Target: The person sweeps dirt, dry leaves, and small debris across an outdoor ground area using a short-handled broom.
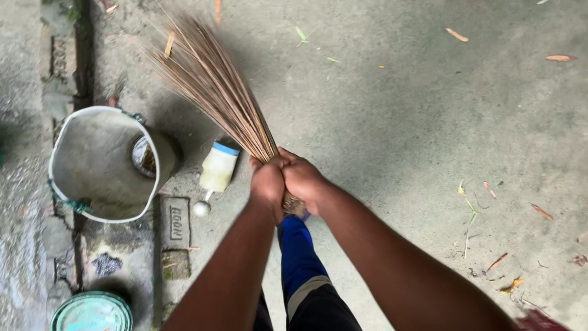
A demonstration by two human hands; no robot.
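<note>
Both my hands grip the bound end of a stick broom [214, 86]. Its thin brown bristles fan out up and to the left over the concrete ground [398, 122]. My left hand [267, 182] wraps the bundle on the left. My right hand [302, 178] clasps it just beside, the two hands touching. The broom's butt end shows just below my hands. Below them I see my leg in blue and black trousers [300, 263].
A worn white bucket [101, 162] stands at the left beside a small white bottle [217, 168] lying on the ground. A round green lid [92, 312] sits at the bottom left. Dry leaves [456, 35] lie scattered at the right and top. Bricks [174, 224] line the left edge.
</note>
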